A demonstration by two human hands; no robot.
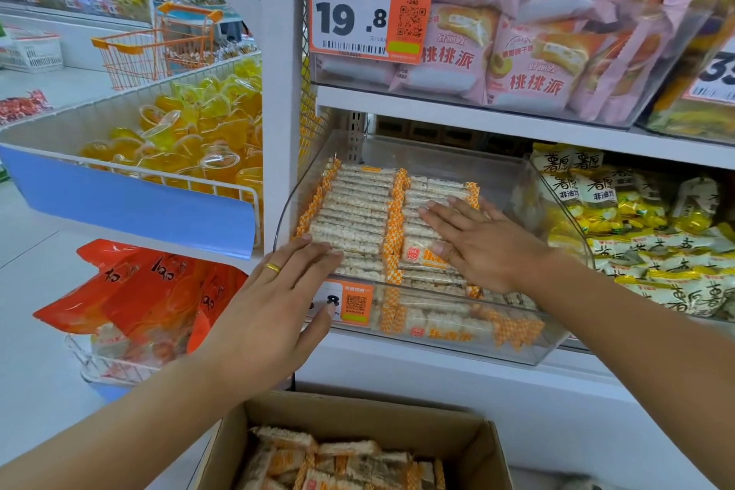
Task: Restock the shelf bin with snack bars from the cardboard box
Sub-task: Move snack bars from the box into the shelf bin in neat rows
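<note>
Snack bars (354,215) under flat fingers (441,213)

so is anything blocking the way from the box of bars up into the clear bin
Nothing visible does. The cardboard box sits open below the clear bin, whose top is open. Both hands, left hand and right hand, lie flat on the snack bars already inside.

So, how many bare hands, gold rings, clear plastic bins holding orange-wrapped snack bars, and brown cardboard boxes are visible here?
Bare hands: 2 (left hand, right hand)
Gold ring: 1
Clear plastic bin of orange-wrapped snack bars: 1
Brown cardboard box: 1
Total: 5
</note>
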